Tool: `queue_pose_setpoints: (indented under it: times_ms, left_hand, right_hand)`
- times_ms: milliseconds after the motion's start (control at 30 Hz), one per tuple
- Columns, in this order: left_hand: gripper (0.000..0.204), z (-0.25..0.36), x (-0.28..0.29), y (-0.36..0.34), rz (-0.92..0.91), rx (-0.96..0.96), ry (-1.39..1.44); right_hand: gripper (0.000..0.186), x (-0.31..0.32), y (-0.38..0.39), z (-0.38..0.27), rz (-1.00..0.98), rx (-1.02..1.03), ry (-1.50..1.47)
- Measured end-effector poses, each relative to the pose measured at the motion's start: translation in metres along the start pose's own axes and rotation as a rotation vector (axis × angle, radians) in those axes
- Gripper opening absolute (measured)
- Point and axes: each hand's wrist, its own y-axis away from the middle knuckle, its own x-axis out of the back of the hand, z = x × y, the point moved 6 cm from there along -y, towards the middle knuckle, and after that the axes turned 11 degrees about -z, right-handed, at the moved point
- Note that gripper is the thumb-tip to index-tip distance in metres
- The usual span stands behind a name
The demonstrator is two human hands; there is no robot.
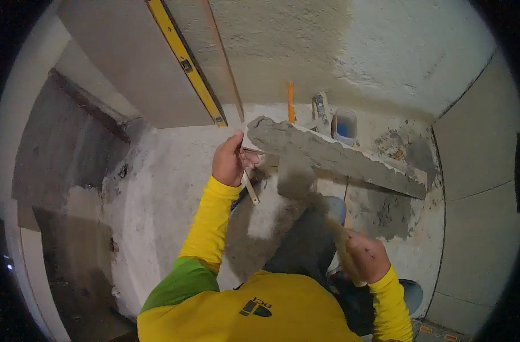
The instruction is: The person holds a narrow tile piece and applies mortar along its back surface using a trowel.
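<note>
My left hand (230, 159) grips the left end of a long, narrow strip (339, 157), which looks like a cut tile. Grey mortar covers its upper face, and a pale edge shows along the far side. The strip slants down to the right. In my right hand (367, 255) is the handle of a trowel. The trowel's blade (297, 178), smeared by motion and coated with mortar, is at the strip's near edge; I cannot tell if they touch. Below my left fingers a thin pale stick (251, 187) shows, partly hidden.
A yellow spirit level (186, 64) and a thin wooden batten (225, 60) lean at the far wall. Beyond the strip stand an orange upright piece (290, 101), a grey metal tool (320, 107) and a plastic tub (345, 126) with something blue. Tiled wall (479, 171) rises at right.
</note>
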Motion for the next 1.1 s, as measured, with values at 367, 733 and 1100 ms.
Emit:
queue_pose_setpoints:
  times_ms: [367,733,1100]
  left_hand:
    - [0.032,-0.002,0.006,-0.002,-0.044,0.023,-0.063]
    - [0.037,-0.003,0.010,0.008,-0.025,0.066,-0.074]
    - [0.035,-0.005,0.005,0.010,-0.017,0.079,-0.018]
  right_hand:
    - [0.041,0.008,-0.009,-0.037,-0.021,0.218,0.316]
    - [0.041,0.099,-0.056,-0.141,-0.195,-0.130,0.691]
    - [0.038,0.105,-0.110,-0.169,-0.296,-0.375,0.496]
